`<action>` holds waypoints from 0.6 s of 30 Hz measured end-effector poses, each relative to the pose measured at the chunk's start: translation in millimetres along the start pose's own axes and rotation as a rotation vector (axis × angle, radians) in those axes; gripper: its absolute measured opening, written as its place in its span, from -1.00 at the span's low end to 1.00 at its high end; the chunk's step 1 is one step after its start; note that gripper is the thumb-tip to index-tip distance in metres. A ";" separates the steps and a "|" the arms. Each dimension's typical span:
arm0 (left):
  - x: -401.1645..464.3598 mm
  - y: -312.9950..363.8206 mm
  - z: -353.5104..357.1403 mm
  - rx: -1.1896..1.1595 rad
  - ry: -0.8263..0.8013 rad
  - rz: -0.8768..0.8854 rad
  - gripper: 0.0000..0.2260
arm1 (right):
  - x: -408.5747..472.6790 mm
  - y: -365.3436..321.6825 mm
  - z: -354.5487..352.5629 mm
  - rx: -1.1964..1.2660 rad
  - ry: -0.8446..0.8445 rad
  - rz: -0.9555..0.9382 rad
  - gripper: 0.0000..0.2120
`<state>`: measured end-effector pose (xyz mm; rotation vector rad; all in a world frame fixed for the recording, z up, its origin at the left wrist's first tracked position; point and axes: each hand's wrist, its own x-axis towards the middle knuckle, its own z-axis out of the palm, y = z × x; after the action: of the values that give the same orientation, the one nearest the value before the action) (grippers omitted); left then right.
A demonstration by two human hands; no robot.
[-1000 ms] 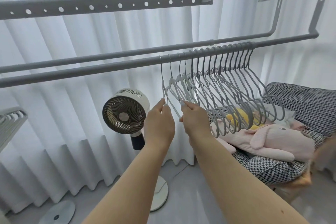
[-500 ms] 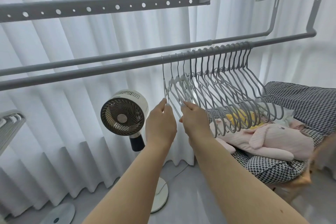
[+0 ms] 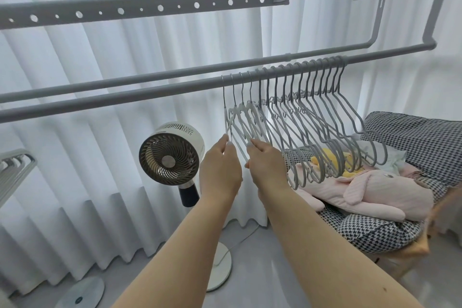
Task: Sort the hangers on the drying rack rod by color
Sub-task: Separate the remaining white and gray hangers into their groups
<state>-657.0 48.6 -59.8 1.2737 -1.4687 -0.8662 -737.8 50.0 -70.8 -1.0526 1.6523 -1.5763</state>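
Left of my white hangers (image 3: 240, 120) the rod (image 3: 112, 101) runs bare toward its left end, free to slide along. Rightward, grey hangers (image 3: 325, 127) crowd it, and the fan (image 3: 172, 155) stands below.

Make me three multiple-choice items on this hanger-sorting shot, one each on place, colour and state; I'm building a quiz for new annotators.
1. Where do the pale white hangers hang on the grey metal drying-rack rod?
A. Left of the darker grey hangers
B. Right of them
C. On the upper perforated bar

2. What colour is the plush toy on the houndstooth cushion?
A. Green
B. Pink
C. Black

3. What is the left hand doing?
A. Hanging idle at the side
B. Resting on the round fan
C. Pinching the leftmost pale hanger

Answers: 1 A, the pale ones sit at the row's left end. 2 B, its body is pink. 3 C, its fingertips close on the hanger; the right hand pinches a neighbour.
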 end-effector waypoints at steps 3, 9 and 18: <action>-0.2 -0.6 0.6 0.003 -0.004 0.000 -0.47 | 0.4 -0.2 -2.4 0.000 -0.006 0.003 -0.62; -0.8 -3.5 -1.1 0.030 0.005 0.016 -0.47 | -5.3 -2.2 -5.2 0.031 -0.041 0.018 -0.64; -8.1 -2.8 -7.3 0.078 0.055 0.010 -0.66 | -15.2 -5.9 -1.2 0.039 -0.043 0.029 -0.52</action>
<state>-649.4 56.5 -62.2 1.3362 -1.4761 -0.7681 -730.6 63.9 -66.2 -1.0314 1.5951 -1.5505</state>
